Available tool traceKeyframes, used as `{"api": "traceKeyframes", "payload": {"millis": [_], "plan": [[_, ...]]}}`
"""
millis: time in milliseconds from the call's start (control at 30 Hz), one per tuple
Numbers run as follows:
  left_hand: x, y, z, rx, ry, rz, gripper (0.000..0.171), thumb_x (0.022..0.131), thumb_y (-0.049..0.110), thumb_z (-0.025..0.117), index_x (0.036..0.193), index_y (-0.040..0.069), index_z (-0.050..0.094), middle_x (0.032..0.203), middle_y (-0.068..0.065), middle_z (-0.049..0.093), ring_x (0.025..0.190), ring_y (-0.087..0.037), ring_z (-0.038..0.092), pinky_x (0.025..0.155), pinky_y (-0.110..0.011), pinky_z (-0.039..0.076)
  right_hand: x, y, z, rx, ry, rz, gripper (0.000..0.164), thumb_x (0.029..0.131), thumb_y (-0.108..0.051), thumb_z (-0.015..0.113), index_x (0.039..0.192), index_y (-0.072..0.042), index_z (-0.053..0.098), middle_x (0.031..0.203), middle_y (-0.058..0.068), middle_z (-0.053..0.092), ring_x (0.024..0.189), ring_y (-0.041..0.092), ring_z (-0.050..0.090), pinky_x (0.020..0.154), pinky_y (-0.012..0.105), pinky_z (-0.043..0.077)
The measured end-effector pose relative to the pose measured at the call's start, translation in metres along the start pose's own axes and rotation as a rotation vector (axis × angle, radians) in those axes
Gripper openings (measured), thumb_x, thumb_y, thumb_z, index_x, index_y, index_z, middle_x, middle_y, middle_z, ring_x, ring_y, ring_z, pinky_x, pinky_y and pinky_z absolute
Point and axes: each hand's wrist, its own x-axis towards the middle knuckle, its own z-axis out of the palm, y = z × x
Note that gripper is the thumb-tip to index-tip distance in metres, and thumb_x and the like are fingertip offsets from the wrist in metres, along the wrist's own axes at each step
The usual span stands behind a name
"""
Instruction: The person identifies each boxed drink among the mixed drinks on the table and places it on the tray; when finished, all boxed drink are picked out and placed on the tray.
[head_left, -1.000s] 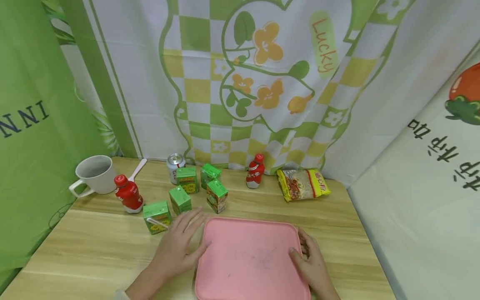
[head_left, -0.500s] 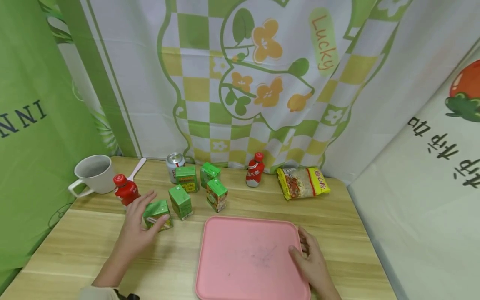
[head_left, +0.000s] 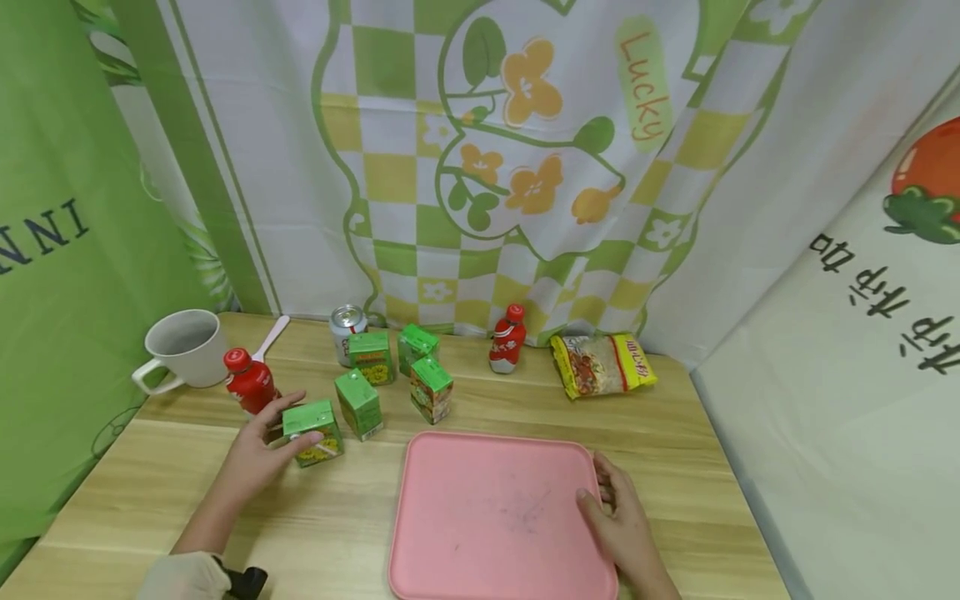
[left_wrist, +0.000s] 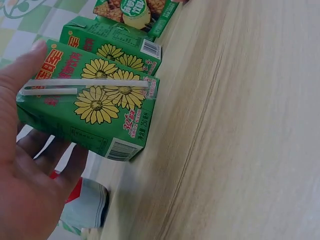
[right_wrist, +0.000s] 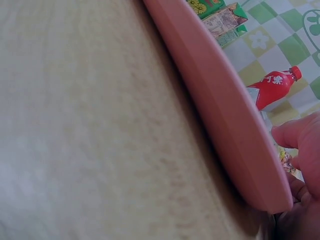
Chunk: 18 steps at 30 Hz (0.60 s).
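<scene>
At the left of the head view my left hand (head_left: 258,450) holds a green drink carton (left_wrist: 95,100) with yellow flowers, a white straw stuck on its front. The thumb lies on one side of it and the curled fingers on the other, and the carton stands upright on the table. My right hand (head_left: 618,517) grips the right edge of a pink tray (head_left: 495,517), thumb over the rim. Just behind my left hand stands a red bottle (head_left: 251,382). A second green carton (head_left: 359,406) is right of the held one.
Further back are more green cartons (head_left: 431,390), a silver can (head_left: 347,333), another red bottle (head_left: 507,340) and a yellow food packet (head_left: 602,367). A white mug (head_left: 185,350) and a pink spoon (head_left: 272,337) lie at the back left. A patterned curtain (head_left: 405,208) hangs behind the table.
My left hand has left the tray's left side, moved left to the flowered carton and taken hold of it. My right hand has stayed on the tray's right edge.
</scene>
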Motion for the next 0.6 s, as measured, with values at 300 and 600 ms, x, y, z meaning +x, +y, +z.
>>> {"api": "traceKeyframes", "payload": {"millis": [300,600], "plan": [[0.0061,0.0023,-0.0022,0.027,-0.070,-0.006,0.061,0.091,0.026,0.080,0.144,0.010,0.055,0.130,-0.012,0.061,0.106,-0.018,0.057,0.086,-0.025,0.048,0.0006,0.0004,0.0007,-0.031,0.025,-0.070,0.062,0.095,-0.009,0.073,0.150,-0.003,0.045,0.133,0.016,0.054,0.109,0.028,0.059,0.088,0.021,0.047],[0.0099,0.0015,-0.0032,0.043,-0.092,-0.030,0.059,0.091,0.032,0.079,0.141,0.009,0.057,0.122,-0.014,0.062,0.100,-0.025,0.059,0.079,-0.027,0.051,0.0027,0.0033,-0.0027,0.059,0.074,-0.051,0.047,0.096,0.002,0.067,0.140,0.008,0.053,0.128,0.022,0.058,0.108,0.036,0.064,0.087,0.017,0.051]]}}
